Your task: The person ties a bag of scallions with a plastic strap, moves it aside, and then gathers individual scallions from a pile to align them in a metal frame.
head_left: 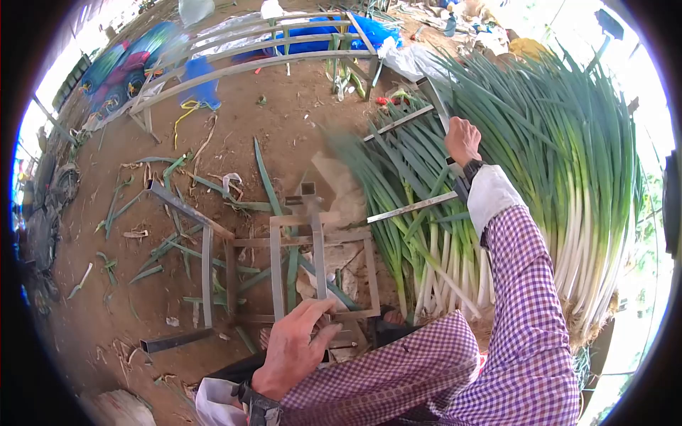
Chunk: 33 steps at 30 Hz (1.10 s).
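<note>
Spring onions [568,184]: long, loose, green-leaved, white-stemmed; laid in a deep pile at the right, leaves directed away, stems toward the near side. A smaller portion lies alongside, its left leaf tips blurred.
Metal rack [414,206]: grey bars, two projecting left across the smaller portion.
Metal frame [277,270]: square tube, partly rust-brown, open rectangular sections; located left of the onions.

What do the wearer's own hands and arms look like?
Both ungloved. Left hand: dark wristband, white cuff. Right hand: dark band, loose white sleeve end, then a purple-and-white checked sleeve.
</note>
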Available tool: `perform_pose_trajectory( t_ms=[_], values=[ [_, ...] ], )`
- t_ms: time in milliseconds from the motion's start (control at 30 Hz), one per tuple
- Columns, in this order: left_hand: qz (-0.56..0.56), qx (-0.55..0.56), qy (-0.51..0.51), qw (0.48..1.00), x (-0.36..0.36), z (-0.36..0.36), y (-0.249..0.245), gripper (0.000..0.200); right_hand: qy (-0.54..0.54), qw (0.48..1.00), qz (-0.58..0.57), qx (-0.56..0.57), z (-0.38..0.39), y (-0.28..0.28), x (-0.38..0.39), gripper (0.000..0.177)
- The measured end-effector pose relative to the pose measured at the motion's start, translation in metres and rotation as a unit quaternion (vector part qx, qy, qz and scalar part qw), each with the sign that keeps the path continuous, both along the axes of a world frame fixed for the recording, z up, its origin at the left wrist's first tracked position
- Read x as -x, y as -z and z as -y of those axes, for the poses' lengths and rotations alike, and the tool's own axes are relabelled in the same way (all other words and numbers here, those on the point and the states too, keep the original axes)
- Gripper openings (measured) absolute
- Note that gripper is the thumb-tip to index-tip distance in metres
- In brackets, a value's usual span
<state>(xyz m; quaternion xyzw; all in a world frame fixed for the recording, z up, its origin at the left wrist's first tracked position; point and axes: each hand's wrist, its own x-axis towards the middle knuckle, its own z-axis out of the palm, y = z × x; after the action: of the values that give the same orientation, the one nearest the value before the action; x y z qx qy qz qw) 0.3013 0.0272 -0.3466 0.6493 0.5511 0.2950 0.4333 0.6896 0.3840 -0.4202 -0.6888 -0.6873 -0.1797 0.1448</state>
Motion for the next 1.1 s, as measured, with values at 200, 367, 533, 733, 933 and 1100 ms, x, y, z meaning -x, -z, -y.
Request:
perform_pose_trajectory(
  t_ms=[200,367,533,733,933,1100],
  values=[
    [-0.013,-0.076,0.018,0.997,-0.008,0.008,0.005,0.034,-0.007,0.998,-0.016,-0.052,0.025,-0.054,-0.012,0.014],
    [-0.036,-0.113,0.025,0.993,-0.004,0.011,0.017,0.028,0.018,0.99,-0.02,-0.139,0.052,-0.112,-0.032,0.016],
    [-0.015,-0.163,-0.021,0.986,0.007,0.007,0.025,0.026,0.001,0.981,-0.012,-0.194,0.111,-0.169,-0.065,0.023],
    [-0.04,-0.127,-0.026,0.991,0.024,0.016,0.017,0.03,0.018,0.993,-0.107,-0.055,0.245,-0.181,-0.077,0.031],
    [-0.025,-0.085,0.077,0.993,0.02,0.049,0.01,0.037,0.066,0.981,-0.175,0.045,0.32,-0.098,-0.117,0.032],
    [-0.091,-0.143,0.124,0.978,0.015,0.066,0.015,0.042,-0.022,0.965,-0.259,-0.02,0.367,-0.04,-0.115,0.027]
  ],
)
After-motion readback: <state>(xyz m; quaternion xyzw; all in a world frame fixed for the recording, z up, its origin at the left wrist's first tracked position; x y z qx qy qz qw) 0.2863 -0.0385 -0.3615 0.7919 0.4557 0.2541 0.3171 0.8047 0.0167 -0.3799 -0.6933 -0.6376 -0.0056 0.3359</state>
